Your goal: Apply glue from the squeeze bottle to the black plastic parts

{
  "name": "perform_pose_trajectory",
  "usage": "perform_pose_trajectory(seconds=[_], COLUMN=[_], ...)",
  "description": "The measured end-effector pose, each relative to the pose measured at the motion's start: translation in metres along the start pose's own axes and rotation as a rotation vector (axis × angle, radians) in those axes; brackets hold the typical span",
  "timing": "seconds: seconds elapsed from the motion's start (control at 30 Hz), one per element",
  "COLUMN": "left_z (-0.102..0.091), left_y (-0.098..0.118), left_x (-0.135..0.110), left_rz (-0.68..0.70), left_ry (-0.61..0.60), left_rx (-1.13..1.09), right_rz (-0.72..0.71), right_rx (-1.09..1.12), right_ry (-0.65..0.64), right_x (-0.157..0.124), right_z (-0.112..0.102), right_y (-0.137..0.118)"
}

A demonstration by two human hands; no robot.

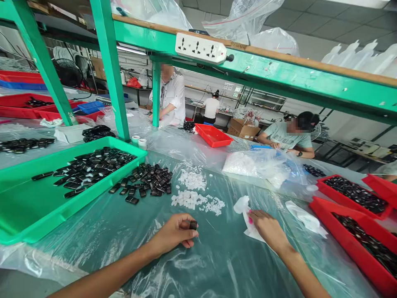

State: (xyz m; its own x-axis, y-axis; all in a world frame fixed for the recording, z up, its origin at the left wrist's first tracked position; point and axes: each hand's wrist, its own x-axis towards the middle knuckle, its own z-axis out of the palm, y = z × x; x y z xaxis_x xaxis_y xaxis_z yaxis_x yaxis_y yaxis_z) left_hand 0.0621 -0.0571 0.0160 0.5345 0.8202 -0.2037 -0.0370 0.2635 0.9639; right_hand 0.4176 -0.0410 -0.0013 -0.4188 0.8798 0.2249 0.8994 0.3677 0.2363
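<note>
A person's left hand [181, 231] pinches a small black piece [193, 225] between thumb and fingers above a plastic-covered counter [211, 265]; the piece sits at the fingertips, on the side facing the right hand [266, 227]. Its exposed end points away from the left palm, toward the right hand, while the fingers cover the rest, so the full run of its long axis cannot be told. The right hand, fingers bent downward, touches a crumpled white cloth [241, 205], a spot of pink showing at its fingertips; whether it grips the cloth cannot be told. The cloth reaches out beyond those fingers and back beneath the hand. Just past the left hand lie small white pieces [187, 199] in loose heaps, and to their left a pile of black pieces [151, 178]. Farther left of that hand stands a green tray [25, 203], partly filled with more of them. Right of the right hand, a red tray [328, 229] holds dark pieces. Beyond both hands, a clear bag [242, 163] of white material rests on the counter, with a co-worker in a cap [290, 132] seated behind it and a power strip [201, 48] fixed to the green frame [279, 74] overhead.
</note>
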Motion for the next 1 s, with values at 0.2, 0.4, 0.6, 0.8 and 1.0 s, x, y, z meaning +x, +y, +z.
perform_pose_trajectory(seconds=[0.2,0.4,0.6,0.8,1.0], left_z=[0.006,0.004,0.002,0.001,-0.006], left_y=[-0.010,-0.012,-0.015,-0.014,-0.021], left_x=[-0.013,-0.019,-0.019,-0.017,-0.010], left_rz=[0.186,0.219,0.212,0.143,0.072], left_ry=[0.103,0.173,0.186,0.189,0.152], left_rx=[0.316,0.594,0.551,0.517,0.451], right_rz=[-0.111,0.115,0.415,0.534,0.564], right_rx=[0.067,0.216,0.554,0.812,0.810], right_ry=[0.051,0.283,0.344,0.362,0.382], right_x=[0.005,-0.009,-0.023,-0.014,-0.018], right_z=[0.004,-0.008,-0.014,-0.012,-0.018], right_y=[0.011,0.015,-0.014,-0.012,-0.006])
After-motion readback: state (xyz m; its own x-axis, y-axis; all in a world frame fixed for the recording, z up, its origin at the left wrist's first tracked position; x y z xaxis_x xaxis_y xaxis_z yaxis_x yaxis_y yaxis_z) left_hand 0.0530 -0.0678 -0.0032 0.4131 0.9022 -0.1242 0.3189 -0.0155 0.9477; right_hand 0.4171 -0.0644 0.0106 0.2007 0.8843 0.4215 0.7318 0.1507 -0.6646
